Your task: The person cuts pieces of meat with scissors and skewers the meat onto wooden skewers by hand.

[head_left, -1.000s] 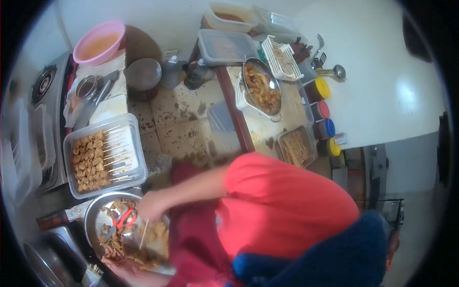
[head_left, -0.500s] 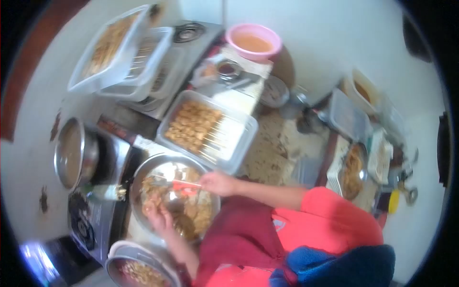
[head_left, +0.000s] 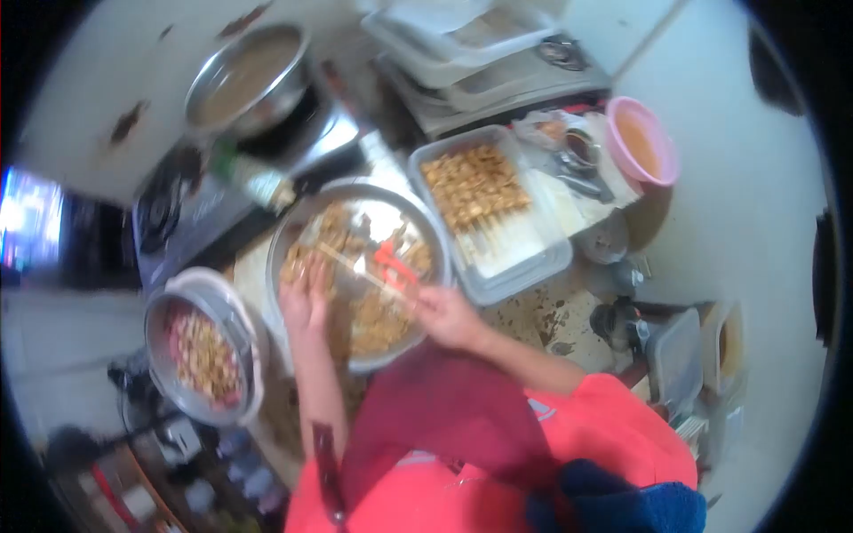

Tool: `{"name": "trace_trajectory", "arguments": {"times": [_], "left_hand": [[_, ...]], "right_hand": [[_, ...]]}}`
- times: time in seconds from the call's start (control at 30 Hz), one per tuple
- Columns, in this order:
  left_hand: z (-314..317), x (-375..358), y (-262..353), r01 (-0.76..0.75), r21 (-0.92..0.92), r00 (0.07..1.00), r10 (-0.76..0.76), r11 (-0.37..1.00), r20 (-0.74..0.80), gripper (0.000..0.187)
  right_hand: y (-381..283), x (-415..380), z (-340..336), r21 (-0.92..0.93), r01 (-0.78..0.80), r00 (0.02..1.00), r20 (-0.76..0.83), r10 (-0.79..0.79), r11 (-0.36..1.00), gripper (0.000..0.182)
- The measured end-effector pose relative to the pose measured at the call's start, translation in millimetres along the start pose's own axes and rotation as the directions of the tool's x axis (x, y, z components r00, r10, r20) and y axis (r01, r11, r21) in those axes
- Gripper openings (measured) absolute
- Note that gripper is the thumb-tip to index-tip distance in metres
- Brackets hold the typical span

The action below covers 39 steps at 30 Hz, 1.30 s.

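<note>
My right hand (head_left: 440,313) grips a thin wooden skewer (head_left: 360,269), which slants across a wide steel bowl (head_left: 355,188). The skewer's far end lies close to the fingers of my left hand (head_left: 308,293). Those fingers are bent round coated pieces of what looks like meat (head_left: 298,259) at the bowl's left side; blur hides the exact hold. More such pieces (head_left: 382,324) lie along the bowl's near side and left wall. A red patch on the bowl's floor may be a reflection.
Right of the bowl stands a clear plastic tub (head_left: 551,253) with rows of filled skewers (head_left: 475,186). A bottle (head_left: 253,178) lies on the stove beside a steel pot (head_left: 302,44). Below left is a bucket (head_left: 158,355) of chopped pieces; a pink basin (head_left: 668,169) sits far right.
The view has turned, so the bowl, tub and stove appear shifted and rotated. My right hand still holds the skewer over the bowl, and my left hand remains at the meat.
</note>
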<state>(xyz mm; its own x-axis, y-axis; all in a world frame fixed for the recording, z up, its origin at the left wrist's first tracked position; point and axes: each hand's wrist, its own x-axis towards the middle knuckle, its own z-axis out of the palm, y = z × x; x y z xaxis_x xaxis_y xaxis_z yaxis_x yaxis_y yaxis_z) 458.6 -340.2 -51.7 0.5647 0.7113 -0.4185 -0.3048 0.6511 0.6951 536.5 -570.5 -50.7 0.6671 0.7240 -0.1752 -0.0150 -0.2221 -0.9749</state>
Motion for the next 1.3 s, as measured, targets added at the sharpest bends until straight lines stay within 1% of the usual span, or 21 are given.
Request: {"name": "trace_trajectory", "arguments": {"times": [0.07, 0.13, 0.27, 0.33, 0.37, 0.47, 0.57, 0.67, 0.7, 0.77, 0.8, 0.83, 0.87, 0.9, 0.97, 1.0, 1.03, 1.13, 1.17, 1.27, 1.3], "left_hand": [[-9, 4, 1, -0.011, -0.026, 0.997, 0.013, 1.000, 0.071, 0.033], [-4, 1, 5, -0.040, -0.077, 0.998, 0.044, 0.996, 0.051, 0.034], [-3, 0, 9, -0.042, -0.067, 0.997, 0.046, 0.997, 0.058, 0.033], [-4, 2, 8, -0.054, -0.053, 0.996, 0.058, 0.997, 0.074, 0.032], [-3, 2, 6, -0.076, -0.054, 0.995, 0.079, 0.996, 0.065, 0.024], [-2, -1, 6, -0.056, 0.033, 0.996, 0.054, 0.998, 0.069, 0.023], [5, -9, 6, -0.167, 0.305, 0.983, 0.135, 0.937, 0.123, 0.020], [4, -11, 6, -0.092, 0.227, 0.982, 0.050, 0.970, 0.184, 0.020], [4, -11, 5, -0.107, 0.284, 0.984, 0.060, 0.953, 0.169, 0.019], [0, -10, -2, -0.131, 0.395, 0.987, 0.082, 0.909, 0.140, 0.018], [-8, -6, -8, -0.331, 0.620, 0.944, 0.251, 0.712, 0.216, 0.018], [-16, -2, -15, -0.481, 0.769, 0.864, 0.378, 0.421, 0.333, 0.017], [-24, 3, -22, -0.563, 0.823, 0.757, 0.446, 0.076, 0.477, 0.017], [-22, -5, -28, -0.454, 0.878, 0.735, 0.493, -0.151, 0.465, 0.020], [-42, 3, -49, -0.362, 0.932, 0.885, 0.324, 0.032, 0.333, 0.020], [-43, 3, -52, -0.297, 0.948, 0.937, 0.225, 0.113, 0.267, 0.021], [-42, -4, -52, -0.317, 0.948, 0.937, 0.162, 0.030, 0.308, 0.024], [-52, -11, -71, -0.388, 0.916, 0.899, 0.262, 0.103, 0.352, 0.024], [-55, -15, -77, -0.425, 0.901, 0.868, 0.320, 0.089, 0.379, 0.021], [-57, -8, -83, -0.199, 0.937, 0.963, 0.233, 0.286, 0.133, 0.022], [-60, -3, -83, -0.128, 0.935, 0.980, 0.188, 0.331, 0.068, 0.029]], "right_hand": [[-23, -5, -7, -0.033, 0.069, 0.997, 0.024, -0.068, 0.997, 0.019], [-32, -8, -8, -0.038, 0.118, 0.993, 0.009, -0.117, 0.992, 0.019], [-40, -14, -13, -0.140, 0.126, 0.991, 0.071, -0.117, 0.982, 0.020], [-39, -15, -12, -0.114, 0.138, 0.989, 0.068, -0.131, 0.984, 0.020], [-37, -15, -13, -0.107, 0.138, 0.989, 0.072, -0.131, 0.985, 0.020], [-36, -16, -14, -0.112, 0.156, 0.986, 0.072, -0.148, 0.981, 0.020], [-37, -16, -14, -0.102, 0.149, 0.988, 0.046, -0.145, 0.983, 0.020], [-35, -15, -19, -0.057, 0.072, 0.997, 0.030, -0.070, 0.996, 0.021], [-33, -14, -21, -0.038, 0.037, 0.999, 0.030, -0.035, 0.999, 0.021], [-30, -10, -22, -0.035, 0.043, 0.999, 0.026, -0.042, 0.998, 0.021], [-29, -9, -23, -0.035, 0.044, 0.999, 0.023, -0.043, 0.998, 0.021], [-26, -7, -23, -0.039, 0.058, 0.998, 0.022, -0.057, 0.998, 0.021], [-21, -5, -23, -0.044, 0.073, 0.997, 0.020, -0.072, 0.996, 0.022], [-17, -3, -24, -0.049, 0.086, 0.996, 0.018, -0.086, 0.995, 0.022], [-8, 0, -24, -0.054, 0.051, 0.999, 0.020, -0.050, 0.997, 0.023], [-6, 1, -24, -0.054, 0.035, 0.999, 0.022, -0.033, 0.998, 0.023], [-5, 1, -25, -0.069, 0.026, 0.999, 0.032, -0.023, 0.997, 0.024], [0, 2, -32, -0.110, -0.016, 0.998, 0.057, 0.022, 0.994, 0.025], [3, 2, -34, -0.118, -0.038, 0.997, 0.065, 0.046, 0.992, 0.025], [2, 1, -33, -0.092, -0.088, 0.992, 0.078, 0.095, 0.992, 0.024], [2, 1, -33, -0.076, -0.100, 0.991, 0.078, 0.106, 0.992, 0.024]]}}
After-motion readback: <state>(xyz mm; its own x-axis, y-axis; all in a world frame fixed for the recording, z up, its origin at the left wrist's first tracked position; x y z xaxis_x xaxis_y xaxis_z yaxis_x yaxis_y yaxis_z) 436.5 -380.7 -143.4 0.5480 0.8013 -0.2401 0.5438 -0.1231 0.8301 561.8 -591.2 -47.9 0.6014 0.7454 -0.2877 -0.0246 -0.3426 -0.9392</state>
